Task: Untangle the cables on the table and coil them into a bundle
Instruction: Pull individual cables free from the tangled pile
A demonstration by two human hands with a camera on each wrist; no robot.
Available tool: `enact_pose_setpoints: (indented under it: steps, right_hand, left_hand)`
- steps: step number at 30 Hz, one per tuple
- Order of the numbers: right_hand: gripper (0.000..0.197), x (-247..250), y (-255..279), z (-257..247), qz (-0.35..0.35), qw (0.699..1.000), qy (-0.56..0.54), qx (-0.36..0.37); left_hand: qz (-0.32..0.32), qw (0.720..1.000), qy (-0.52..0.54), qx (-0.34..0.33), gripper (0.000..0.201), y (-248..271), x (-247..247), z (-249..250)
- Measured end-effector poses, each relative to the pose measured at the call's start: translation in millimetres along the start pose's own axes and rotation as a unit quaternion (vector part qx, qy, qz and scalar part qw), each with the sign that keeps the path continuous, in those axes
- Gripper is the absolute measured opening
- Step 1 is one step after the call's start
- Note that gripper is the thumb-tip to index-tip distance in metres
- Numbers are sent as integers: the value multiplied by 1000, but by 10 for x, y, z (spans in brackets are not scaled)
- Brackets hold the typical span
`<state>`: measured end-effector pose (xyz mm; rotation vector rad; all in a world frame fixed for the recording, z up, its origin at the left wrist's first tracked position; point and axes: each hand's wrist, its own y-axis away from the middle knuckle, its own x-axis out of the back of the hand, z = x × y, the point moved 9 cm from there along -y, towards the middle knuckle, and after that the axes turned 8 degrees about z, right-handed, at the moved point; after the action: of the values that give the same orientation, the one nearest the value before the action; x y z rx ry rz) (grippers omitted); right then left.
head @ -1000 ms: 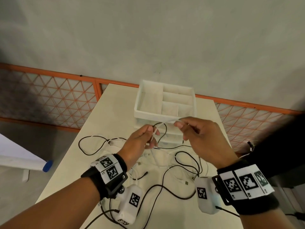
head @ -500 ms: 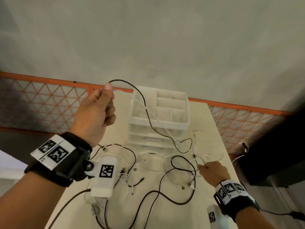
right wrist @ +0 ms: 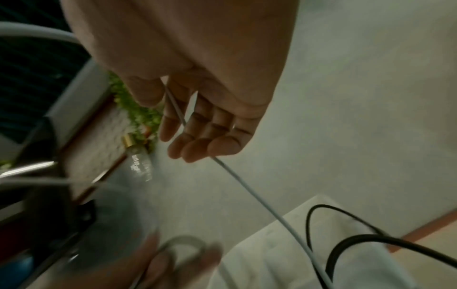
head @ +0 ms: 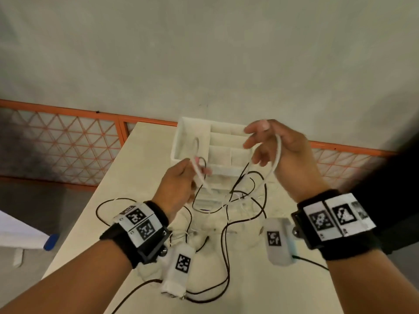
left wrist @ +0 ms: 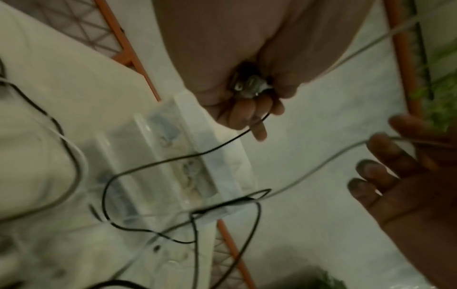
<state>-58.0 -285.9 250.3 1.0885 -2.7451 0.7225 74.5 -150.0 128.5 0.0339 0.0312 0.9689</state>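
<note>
My left hand point(head: 179, 184) is raised in front of the white organiser and grips small loops of the white cable point(head: 196, 164), along with a strand of black cable point(left wrist: 148, 166). In the left wrist view its fingers point(left wrist: 247, 115) curl round the bunch. My right hand point(head: 283, 152) is higher and to the right, fingers spread and fairly straight. The white cable point(right wrist: 259, 199) runs across its fingers point(right wrist: 205, 133) and hangs down towards the table. More black cables point(head: 224, 245) lie tangled on the table under both hands.
A white compartment organiser point(head: 192, 132) on stacked drawers stands at the far end of the cream table point(head: 272, 291). An orange lattice railing point(head: 68, 143) runs behind the table. A dark object point(head: 396, 177) is beyond the table's right edge.
My left hand has come down from high on the left to the middle. My right hand has risen from the table at the right, and the white cable now spans both hands.
</note>
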Motion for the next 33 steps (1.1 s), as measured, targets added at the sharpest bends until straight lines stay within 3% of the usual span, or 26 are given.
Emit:
enact_pose_setpoints:
  steps: [2,4,7,9,13,16,21,24,26,28,31,33]
  right_hand:
    - [25,-298,125,-140,-57,998,-8,30]
    - [32,-406,134,-236,-58,997,-31,41]
    - [23,-153,-27,-311,36,995,-56,77]
    - [22,143,-132,-226,114,988,-70,73]
    - [21,603,-181,113,221,971,74,53]
    - [26,686,-124,315,231,953,191,52]
    - [34,608,-92,14,239,935,211,156]
    - [34,523,-118,-281,228,924,193,238]
    - [31,434,-191,-204,199,940,186,206]
    - [28,352,-243,48,157,952,219,146]
    - [26,300,-265,696,40,942,334,-13]
    - [27,392,-264,887,22,942,331,-49]
  left_hand:
    - [-11,998,50,-43,36,5,-184,240]
    - [-46,996,67,-26,33,32,-425,267]
    - [-122,991,21,46,31,112,-707,-172]
    - [-151,979,-96,94,32,152,-636,-679]
    - [-147,918,-322,181,41,146,-79,-1490]
    - [-181,856,-456,162,41,59,131,-1532]
    - [-47,899,-425,90,52,-214,308,-867]
    - [15,965,-257,45,46,-284,245,-502]
    - [-1,993,-116,34,38,-259,75,-260]
    - [-35,999,-26,26,32,-222,-92,0]
    - [-41,996,-65,-34,30,-245,-108,348]
    - [-32,991,-117,-55,29,-302,-16,453]
